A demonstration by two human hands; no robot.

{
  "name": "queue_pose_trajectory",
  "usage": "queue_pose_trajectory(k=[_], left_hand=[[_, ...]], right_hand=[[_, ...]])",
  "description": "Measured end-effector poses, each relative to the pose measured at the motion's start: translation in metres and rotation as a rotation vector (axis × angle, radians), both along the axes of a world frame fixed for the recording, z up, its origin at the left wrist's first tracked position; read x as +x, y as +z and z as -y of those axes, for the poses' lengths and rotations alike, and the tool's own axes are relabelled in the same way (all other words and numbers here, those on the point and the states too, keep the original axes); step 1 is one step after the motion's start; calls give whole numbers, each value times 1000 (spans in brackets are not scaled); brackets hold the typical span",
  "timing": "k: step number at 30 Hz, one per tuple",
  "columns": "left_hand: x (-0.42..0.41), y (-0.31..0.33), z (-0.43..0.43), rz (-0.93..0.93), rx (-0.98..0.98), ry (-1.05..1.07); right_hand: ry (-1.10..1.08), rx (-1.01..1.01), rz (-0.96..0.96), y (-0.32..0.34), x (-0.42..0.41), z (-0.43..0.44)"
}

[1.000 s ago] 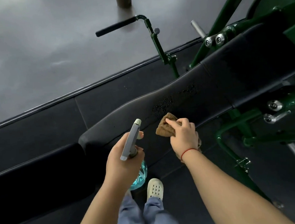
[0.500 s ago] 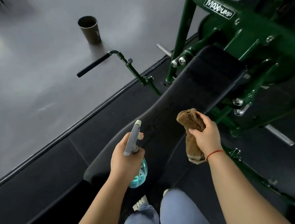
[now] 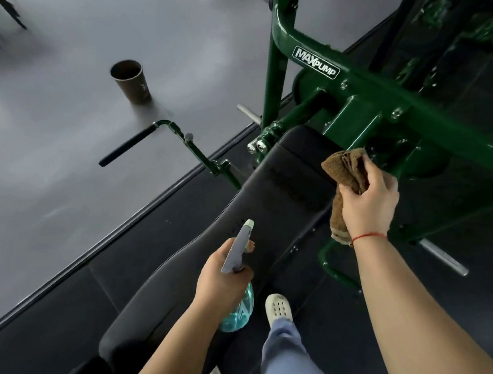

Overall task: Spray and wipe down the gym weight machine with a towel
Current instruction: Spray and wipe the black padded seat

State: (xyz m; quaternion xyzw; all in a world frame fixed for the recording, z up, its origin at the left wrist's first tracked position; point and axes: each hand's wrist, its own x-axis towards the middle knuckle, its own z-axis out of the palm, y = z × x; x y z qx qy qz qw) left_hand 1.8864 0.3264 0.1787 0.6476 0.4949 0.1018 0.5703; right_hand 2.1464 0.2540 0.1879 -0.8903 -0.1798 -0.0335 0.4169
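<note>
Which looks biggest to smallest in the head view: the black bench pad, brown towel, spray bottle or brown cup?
1. Black padded bench.
2. Brown cloth towel and clear spray bottle with blue liquid: about alike, each partly covered.
3. Brown paper cup: smallest-looking, though farther away.

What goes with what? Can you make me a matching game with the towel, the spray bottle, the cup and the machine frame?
Things:
1. towel
2. spray bottle
3. cup
4. machine frame

Matches:
A. stands on the grey floor
B. held in the left hand
C. painted green
D. held in the right hand

Pairs: 1-D, 2-B, 3-A, 4-C
</note>
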Motion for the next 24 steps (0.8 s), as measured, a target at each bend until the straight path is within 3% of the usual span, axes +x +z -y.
queue_pose_trajectory(k=[4,8,11,16,20,24], left_hand=[[42,2,-1,-3,-3,58],[62,3,0,-38,21,146],[73,6,0,-49,16,215],[87,15,-7,-56,48,226],[94,21,-14,-41,65,233],[97,24,-19,-58,70,245]], right_hand=[[210,-203,154,-6,59,-33],[474,-476,319,-31,53,-54],[698,-524,536,-59,32,-44],[1011,-514,664,-74,25,-27],[1041,-536,680,-47,55,-33],[837,-497,642,-31,94,-59]])
